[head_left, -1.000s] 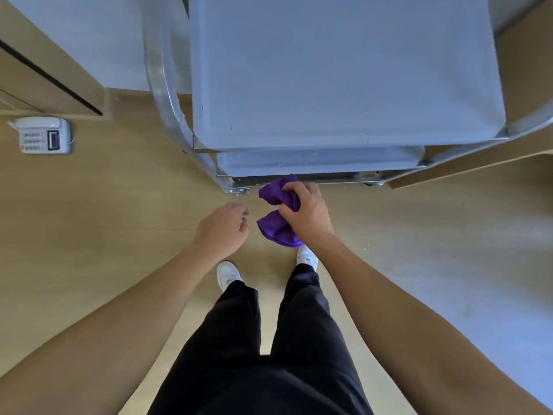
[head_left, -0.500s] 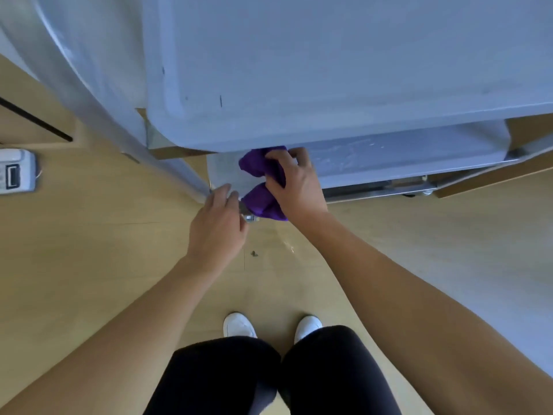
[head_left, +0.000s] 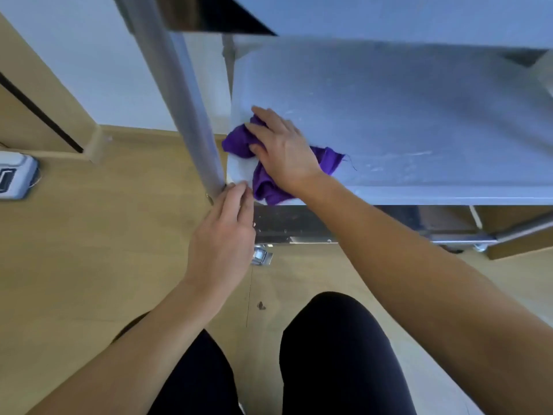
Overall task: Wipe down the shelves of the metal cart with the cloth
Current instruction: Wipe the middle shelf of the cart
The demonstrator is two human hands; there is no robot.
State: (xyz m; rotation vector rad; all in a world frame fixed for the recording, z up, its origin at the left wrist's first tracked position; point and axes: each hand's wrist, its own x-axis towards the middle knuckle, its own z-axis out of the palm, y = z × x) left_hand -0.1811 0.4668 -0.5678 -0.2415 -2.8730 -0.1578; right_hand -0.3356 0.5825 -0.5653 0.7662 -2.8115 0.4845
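- The metal cart fills the top and right of the view. It is grey and shiny, and it stands on a wooden floor.
- Its lower shelf is a big flat grey sheet. It has pale streaks and smears on it.
- A thick round post of the cart runs down at the shelf's left corner.
- The person's legs, in black trousers, are at the bottom.
- The right hand lies flat on top of the purple cloth. The fingers are spread a bit and press the cloth down on the shelf, near the left front corner.
- The cloth is bunched up. Part of it sticks out on both sides of the hand, and one bit hangs over the shelf's front edge.
- The left hand is just beside the cloth. Its fingers are close together and touch the shelf corner by the bottom of the post. It holds nothing loose.
- A small white phone lies on the floor, far to the left.
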